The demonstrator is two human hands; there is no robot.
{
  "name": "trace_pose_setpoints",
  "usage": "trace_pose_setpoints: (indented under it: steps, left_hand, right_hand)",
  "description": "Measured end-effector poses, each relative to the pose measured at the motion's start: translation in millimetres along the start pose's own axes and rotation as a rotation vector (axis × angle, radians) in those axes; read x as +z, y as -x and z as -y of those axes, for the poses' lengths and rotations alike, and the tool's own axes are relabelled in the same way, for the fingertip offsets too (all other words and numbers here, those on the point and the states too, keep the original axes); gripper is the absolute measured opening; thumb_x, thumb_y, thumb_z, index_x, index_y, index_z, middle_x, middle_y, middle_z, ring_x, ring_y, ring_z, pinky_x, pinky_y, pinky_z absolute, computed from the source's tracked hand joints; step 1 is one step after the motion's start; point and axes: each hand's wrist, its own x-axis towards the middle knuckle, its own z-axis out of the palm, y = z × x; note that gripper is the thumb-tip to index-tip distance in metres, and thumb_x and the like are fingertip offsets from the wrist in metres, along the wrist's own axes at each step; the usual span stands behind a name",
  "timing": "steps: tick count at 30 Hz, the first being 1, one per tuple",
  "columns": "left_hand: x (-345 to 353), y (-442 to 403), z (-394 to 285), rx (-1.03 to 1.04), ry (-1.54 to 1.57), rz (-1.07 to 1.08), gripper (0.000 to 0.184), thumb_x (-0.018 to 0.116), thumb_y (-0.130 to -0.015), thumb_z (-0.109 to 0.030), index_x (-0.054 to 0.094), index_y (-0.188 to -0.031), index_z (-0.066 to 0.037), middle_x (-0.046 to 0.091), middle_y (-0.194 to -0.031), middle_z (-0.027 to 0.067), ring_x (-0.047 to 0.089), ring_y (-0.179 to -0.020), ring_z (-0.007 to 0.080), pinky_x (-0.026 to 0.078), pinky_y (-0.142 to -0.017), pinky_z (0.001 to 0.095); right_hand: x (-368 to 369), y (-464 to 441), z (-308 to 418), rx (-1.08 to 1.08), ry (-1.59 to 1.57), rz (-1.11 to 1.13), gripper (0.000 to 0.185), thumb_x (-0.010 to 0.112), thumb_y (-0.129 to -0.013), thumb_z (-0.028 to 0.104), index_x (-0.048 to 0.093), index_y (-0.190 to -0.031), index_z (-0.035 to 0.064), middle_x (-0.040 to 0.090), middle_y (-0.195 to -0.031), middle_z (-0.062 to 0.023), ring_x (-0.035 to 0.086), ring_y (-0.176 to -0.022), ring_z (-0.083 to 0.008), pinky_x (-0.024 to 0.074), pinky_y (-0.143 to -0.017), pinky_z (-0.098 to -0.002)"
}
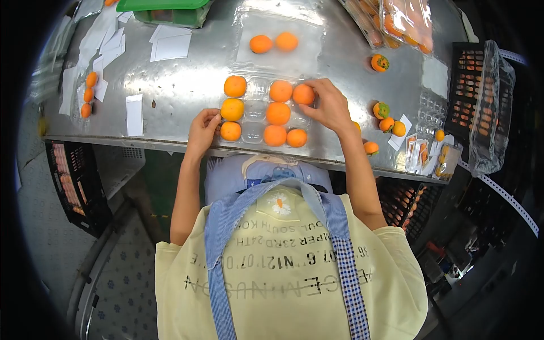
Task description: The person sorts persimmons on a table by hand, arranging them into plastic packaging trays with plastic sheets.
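In front of me on the metal table lies a clear plastic fruit tray (255,110) with its lid (277,62) folded back. Orange persimmons fill its left column, among them a yellower persimmon (232,109) in the middle. More sit on the right side, such as one persimmon (278,113); the column between shows bare cups. My right hand (330,107) has its fingers closed round a persimmon (304,94) at the tray's upper right cup. My left hand (203,131), fingers curled together, grips the tray's left edge. Two persimmons (273,42) rest on the lid.
Loose persimmons (381,110) lie to the right, beside filled clear packs (399,25). A green-lidded box (164,8) stands at the far left. White cards (135,115) and three small orange fruits (89,94) are on the left. Black crates (467,85) flank the table (181,90).
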Motion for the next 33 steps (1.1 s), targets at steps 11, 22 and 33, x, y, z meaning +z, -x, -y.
trace_pose_setpoints:
  steps: [11, 22, 33]
  left_hand:
    - [69.8, 41.9, -120.4, -0.02, 0.386, 0.498, 0.042, 0.057, -0.094, -0.023, 0.046, -0.129, -0.003, 0.058, -0.116, 0.0116, 0.063, -0.093, 0.0171, 0.052, -0.081, 0.0297]
    - [97.5, 52.5, -125.6, -0.189, 0.738, 0.526, 0.03, 0.052, -0.097, -0.03, 0.046, -0.117, -0.008, 0.059, -0.109, 0.0063, 0.063, -0.096, 0.0158, 0.053, -0.083, 0.0304]
    - [101.9, 56.2, -128.6, -0.209, 0.745, 0.553, 0.036, 0.053, -0.097, -0.03, 0.044, -0.122, -0.007, 0.06, -0.105, 0.0088, 0.064, -0.089, 0.018, 0.052, -0.075, 0.029]
  right_hand:
    - [-6.4, 31.4, 36.2, 0.096, -1.028, 0.109, 0.058, 0.072, -0.08, 0.013, 0.048, -0.129, -0.0054, 0.056, -0.123, -0.0113, 0.056, -0.112, -0.02, 0.0443, -0.099, -0.0353]
    - [-0.6, 31.0, 73.2, -0.111, -0.676, -0.121, 0.047, 0.072, -0.075, 0.017, 0.057, -0.118, 0.0052, 0.051, -0.106, -0.0085, 0.052, -0.099, -0.0211, 0.0424, -0.089, -0.0313]
    - [8.8, 24.0, 76.9, 0.13, -0.907, -0.171, 0.034, 0.037, -0.098, 0.023, 0.062, -0.1, -0.0008, 0.058, -0.097, -0.0113, 0.055, -0.088, -0.0212, 0.0431, -0.087, -0.0305]
